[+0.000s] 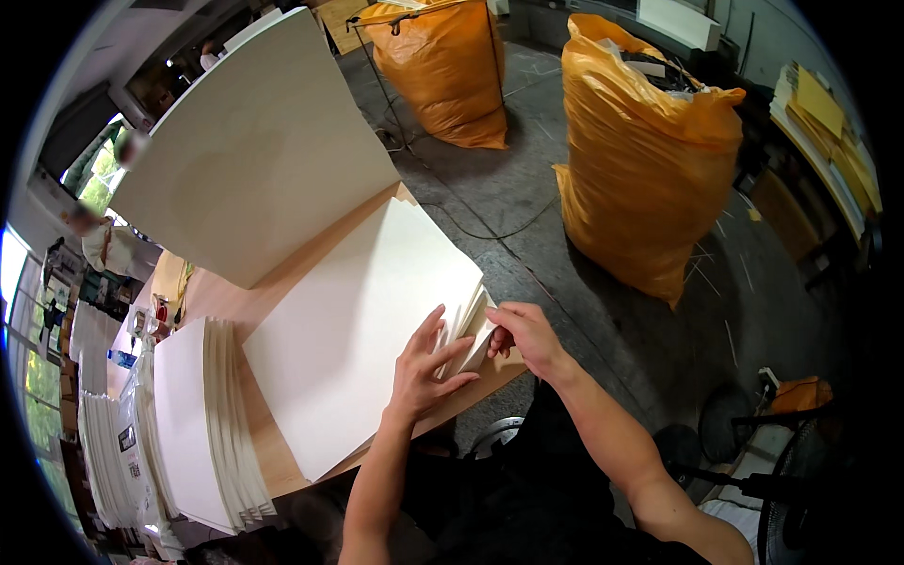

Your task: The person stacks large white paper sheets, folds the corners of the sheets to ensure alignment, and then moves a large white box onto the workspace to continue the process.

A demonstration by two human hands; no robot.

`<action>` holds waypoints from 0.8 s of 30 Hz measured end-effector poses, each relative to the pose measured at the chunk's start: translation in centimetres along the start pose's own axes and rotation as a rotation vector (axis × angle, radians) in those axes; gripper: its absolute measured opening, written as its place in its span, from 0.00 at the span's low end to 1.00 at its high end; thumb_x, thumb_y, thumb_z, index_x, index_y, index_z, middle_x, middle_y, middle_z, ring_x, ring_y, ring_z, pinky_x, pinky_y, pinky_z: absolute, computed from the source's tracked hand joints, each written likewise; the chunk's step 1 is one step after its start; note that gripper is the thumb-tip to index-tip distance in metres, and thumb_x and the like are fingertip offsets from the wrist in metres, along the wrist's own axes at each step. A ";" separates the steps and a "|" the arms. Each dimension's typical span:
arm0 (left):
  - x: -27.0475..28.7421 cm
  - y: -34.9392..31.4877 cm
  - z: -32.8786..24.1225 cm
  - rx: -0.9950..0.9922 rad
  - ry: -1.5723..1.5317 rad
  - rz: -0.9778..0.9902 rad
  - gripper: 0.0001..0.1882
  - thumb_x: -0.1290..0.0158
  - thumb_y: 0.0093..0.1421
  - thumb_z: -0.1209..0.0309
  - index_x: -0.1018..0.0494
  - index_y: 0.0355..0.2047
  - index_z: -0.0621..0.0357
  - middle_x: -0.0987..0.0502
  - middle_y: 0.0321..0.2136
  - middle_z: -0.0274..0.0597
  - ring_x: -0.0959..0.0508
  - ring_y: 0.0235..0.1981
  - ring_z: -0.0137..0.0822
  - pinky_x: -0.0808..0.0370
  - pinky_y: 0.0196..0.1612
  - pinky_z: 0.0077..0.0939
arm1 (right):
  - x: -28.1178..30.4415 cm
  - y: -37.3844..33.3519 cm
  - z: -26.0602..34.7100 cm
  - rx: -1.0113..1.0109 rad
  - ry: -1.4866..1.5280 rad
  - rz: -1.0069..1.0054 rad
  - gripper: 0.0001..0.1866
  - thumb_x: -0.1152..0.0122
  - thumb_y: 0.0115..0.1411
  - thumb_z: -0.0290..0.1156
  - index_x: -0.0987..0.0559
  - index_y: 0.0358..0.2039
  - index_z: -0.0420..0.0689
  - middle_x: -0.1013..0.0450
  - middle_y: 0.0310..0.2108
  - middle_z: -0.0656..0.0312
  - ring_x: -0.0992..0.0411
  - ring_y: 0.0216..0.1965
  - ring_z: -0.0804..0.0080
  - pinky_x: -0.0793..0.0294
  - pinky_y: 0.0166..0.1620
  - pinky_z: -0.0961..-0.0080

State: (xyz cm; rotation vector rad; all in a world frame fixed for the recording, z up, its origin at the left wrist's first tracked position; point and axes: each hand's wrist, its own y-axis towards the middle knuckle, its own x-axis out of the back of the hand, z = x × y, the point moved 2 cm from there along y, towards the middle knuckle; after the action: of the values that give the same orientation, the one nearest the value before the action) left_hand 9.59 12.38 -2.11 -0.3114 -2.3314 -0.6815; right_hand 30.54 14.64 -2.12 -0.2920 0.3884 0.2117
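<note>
A stack of large white paper sheets lies slantwise on the wooden table, its right corner fanned into separate layers. My left hand rests on that corner with its fingers spread, touching the sheets' edges. At the corner's tip, my right hand is closed, pinching the lifted sheets between thumb and fingers. How many sheets it grips is hidden. Behind the stack, a tall, slightly curved white board stands upright at the table's far side.
More white sheet stacks stand at the left, near a plastic bottle. Two large orange sacks stand on the grey floor, with a cable nearby. Papers fill a shelf at right. A person is far left.
</note>
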 end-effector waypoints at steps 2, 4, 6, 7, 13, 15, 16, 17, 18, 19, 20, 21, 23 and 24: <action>0.0 0.0 0.1 0.013 -0.042 0.001 0.30 0.24 0.42 0.61 0.17 0.49 0.45 0.36 0.67 0.52 0.25 0.59 0.54 0.25 0.61 0.47 | 0.3 0.1 0.0 0.012 -0.075 0.025 0.16 0.44 0.70 0.39 0.24 0.27 0.44 0.26 0.19 0.66 0.25 0.21 0.78 0.32 0.26 0.82; 0.1 0.0 0.3 0.019 -0.075 0.005 0.30 0.24 0.42 0.63 0.17 0.49 0.45 0.36 0.67 0.52 0.25 0.59 0.53 0.25 0.62 0.47 | 0.6 0.2 0.3 0.017 -0.149 0.050 0.17 0.44 0.70 0.40 0.24 0.27 0.44 0.26 0.20 0.66 0.26 0.21 0.79 0.33 0.26 0.83; 0.1 0.1 0.5 0.021 -0.097 0.011 0.30 0.24 0.43 0.63 0.17 0.49 0.45 0.36 0.67 0.52 0.25 0.59 0.53 0.25 0.62 0.47 | 0.9 0.1 0.7 0.011 -0.221 0.078 0.18 0.45 0.70 0.42 0.25 0.27 0.44 0.26 0.20 0.66 0.26 0.22 0.80 0.33 0.26 0.83; 0.1 0.1 0.4 0.019 -0.103 0.013 0.29 0.25 0.44 0.64 0.17 0.50 0.42 0.36 0.67 0.52 0.25 0.59 0.53 0.25 0.62 0.46 | 1.0 0.0 0.8 0.026 -0.231 0.089 0.18 0.45 0.70 0.42 0.25 0.27 0.43 0.26 0.21 0.66 0.27 0.23 0.80 0.33 0.26 0.83; -0.2 -0.1 0.2 0.003 -0.059 -0.015 0.25 0.35 0.53 0.73 0.19 0.53 0.40 0.43 0.70 0.55 0.26 0.60 0.55 0.23 0.59 0.46 | 2.8 -0.2 0.1 0.127 -0.345 0.153 0.18 0.46 0.70 0.42 0.23 0.28 0.43 0.25 0.22 0.65 0.27 0.25 0.81 0.32 0.27 0.84; -0.6 -0.4 -0.2 0.048 -0.055 -0.069 0.26 0.39 0.55 0.76 0.20 0.54 0.40 0.47 0.72 0.58 0.26 0.60 0.57 0.22 0.58 0.46 | 2.6 -0.3 -0.6 0.225 -0.509 0.096 0.17 0.45 0.70 0.41 0.23 0.28 0.43 0.25 0.22 0.64 0.27 0.24 0.80 0.32 0.27 0.83; -0.8 -0.6 0.3 -0.007 -0.006 -0.054 0.26 0.39 0.54 0.77 0.21 0.54 0.39 0.51 0.73 0.60 0.27 0.61 0.58 0.21 0.57 0.46 | 2.5 -0.2 -0.7 0.291 -0.638 0.045 0.16 0.45 0.69 0.40 0.23 0.28 0.43 0.25 0.21 0.64 0.27 0.23 0.79 0.32 0.27 0.83; -0.9 -0.6 0.7 -0.046 0.044 -0.027 0.26 0.39 0.54 0.77 0.20 0.53 0.39 0.51 0.73 0.59 0.27 0.61 0.58 0.21 0.57 0.47 | 2.1 -0.3 -0.5 0.358 -0.766 -0.008 0.16 0.44 0.69 0.39 0.23 0.27 0.43 0.25 0.21 0.64 0.27 0.23 0.79 0.32 0.26 0.83; -0.9 -0.6 1.0 -0.086 0.094 -0.001 0.25 0.39 0.54 0.77 0.20 0.53 0.38 0.51 0.73 0.58 0.27 0.61 0.58 0.21 0.57 0.47 | 1.7 -0.4 -0.3 0.425 -0.894 -0.062 0.15 0.44 0.68 0.38 0.23 0.26 0.43 0.24 0.21 0.63 0.26 0.22 0.78 0.32 0.26 0.83; -0.9 -0.6 1.2 -0.125 0.144 0.025 0.25 0.39 0.54 0.77 0.20 0.52 0.37 0.51 0.73 0.57 0.27 0.61 0.58 0.21 0.57 0.47 | 1.7 -0.2 -0.6 0.270 -0.611 -0.028 0.15 0.43 0.68 0.37 0.23 0.26 0.43 0.24 0.20 0.63 0.26 0.22 0.77 0.32 0.26 0.82; -0.8 -0.4 1.0 -0.108 0.132 0.024 0.24 0.37 0.53 0.75 0.19 0.51 0.37 0.49 0.73 0.57 0.26 0.61 0.58 0.21 0.57 0.47 | 1.6 0.0 -0.8 0.119 -0.326 0.005 0.15 0.43 0.68 0.37 0.24 0.25 0.43 0.24 0.20 0.63 0.25 0.21 0.77 0.32 0.26 0.82; -0.6 -0.3 0.7 -0.090 0.120 0.023 0.23 0.36 0.53 0.73 0.19 0.50 0.36 0.48 0.72 0.56 0.26 0.61 0.58 0.21 0.57 0.46 | 1.4 0.1 -1.1 -0.031 -0.042 0.038 0.16 0.43 0.69 0.37 0.24 0.25 0.43 0.24 0.20 0.63 0.24 0.21 0.76 0.32 0.25 0.82; -0.2 0.0 -0.2 -0.065 0.097 0.008 0.23 0.32 0.51 0.70 0.18 0.49 0.35 0.46 0.72 0.54 0.26 0.60 0.57 0.22 0.58 0.46 | 1.1 0.0 -1.0 -0.041 0.048 0.029 0.16 0.43 0.69 0.37 0.24 0.24 0.44 0.24 0.20 0.63 0.23 0.22 0.76 0.32 0.25 0.82; -0.1 0.2 -0.8 -0.057 0.084 -0.005 0.24 0.30 0.49 0.68 0.18 0.48 0.35 0.44 0.71 0.53 0.26 0.60 0.57 0.22 0.58 0.46 | 1.0 0.0 -1.1 -0.047 0.093 0.026 0.16 0.43 0.69 0.38 0.24 0.24 0.44 0.24 0.20 0.63 0.23 0.22 0.75 0.33 0.25 0.83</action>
State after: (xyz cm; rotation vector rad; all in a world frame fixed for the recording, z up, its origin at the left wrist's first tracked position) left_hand 10.13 12.10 -1.58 -0.2966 -2.2366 -0.7503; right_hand 31.09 14.44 -3.46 -0.3439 0.4797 0.2331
